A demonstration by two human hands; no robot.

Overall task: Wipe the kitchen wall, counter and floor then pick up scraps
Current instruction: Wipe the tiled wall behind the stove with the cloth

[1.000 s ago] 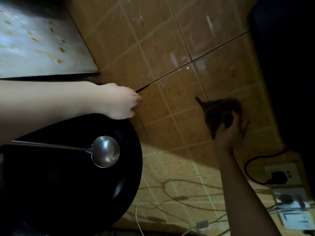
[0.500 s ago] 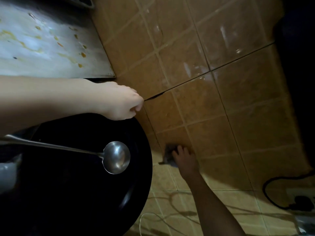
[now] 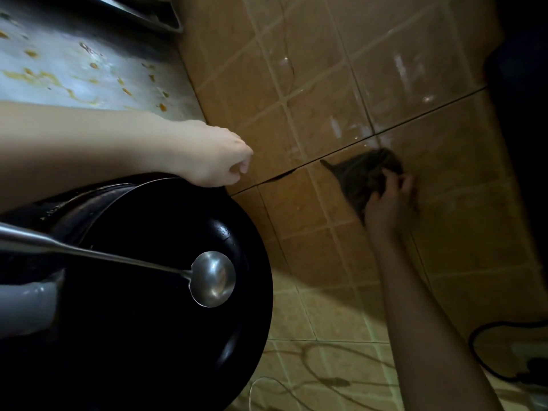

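A dark grey cloth (image 3: pixel 366 176) lies bunched against the tan tiled wall (image 3: pixel 323 84), just below a dark seam between tiles. My right hand (image 3: pixel 388 200) grips the cloth and presses it to the wall; the hand and cloth are motion-blurred. Whitish smears streak the tiles above the cloth. My left hand (image 3: pixel 218 157) is curled into a loose fist that holds nothing, resting by the rim of a black wok (image 3: pixel 237 292). The metal counter (image 3: pixel 80 72) at upper left is spotted with orange scraps.
A steel ladle (image 3: pixel 212 278) lies in the wok, its handle running off to the left. A black power cable (image 3: pixel 486 345) loops at lower right. A thin white wire (image 3: pixel 267 384) hangs near the bottom. A metal tray edge (image 3: pixel 148 16) sits at the top.
My right hand has swept the cloth from low beside the wok up and to the right along the wall. My left hand stays by the wok's rim.
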